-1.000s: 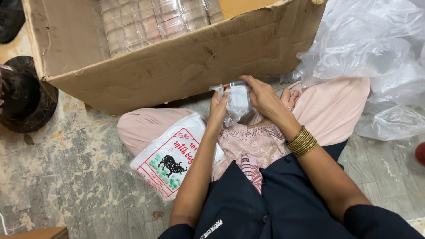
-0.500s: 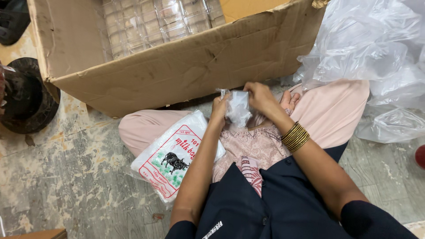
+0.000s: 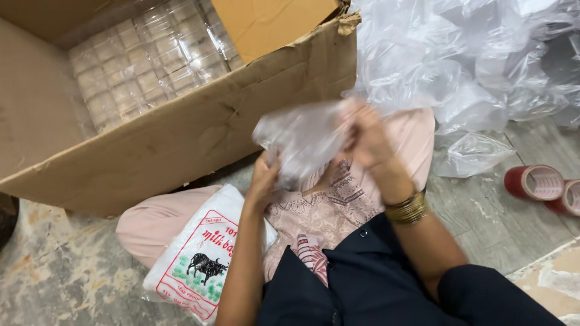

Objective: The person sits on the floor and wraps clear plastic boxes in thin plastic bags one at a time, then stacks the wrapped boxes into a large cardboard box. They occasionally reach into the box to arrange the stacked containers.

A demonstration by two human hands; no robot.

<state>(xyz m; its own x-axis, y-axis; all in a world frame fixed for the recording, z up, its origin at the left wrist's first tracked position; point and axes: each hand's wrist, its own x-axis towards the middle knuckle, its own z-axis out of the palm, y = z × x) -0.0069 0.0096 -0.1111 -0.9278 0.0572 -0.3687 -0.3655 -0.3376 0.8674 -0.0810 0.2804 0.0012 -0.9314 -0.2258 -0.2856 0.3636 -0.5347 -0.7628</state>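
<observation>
I sit cross-legged on the floor and hold a crumpled clear plastic bag (image 3: 302,139) up in front of me with both hands. My left hand (image 3: 264,179) grips its lower left edge. My right hand (image 3: 367,139), blurred, with gold bangles on the wrist, grips its right side. Whatever is inside the bag cannot be made out. A white printed packet of bags (image 3: 202,259) with a red border and a black animal picture rests on my left knee.
A large open cardboard box (image 3: 199,133) stands right in front of me, lined with rows of clear wrapped packs (image 3: 151,60). A heap of loose clear plastic (image 3: 477,66) lies at the right. Two red tape rolls (image 3: 541,184) lie on the stone floor at the right edge.
The small bundle held low over my lap has been lifted and spread into a wider plastic bag. The view has shifted right, and the tape rolls have come into view.
</observation>
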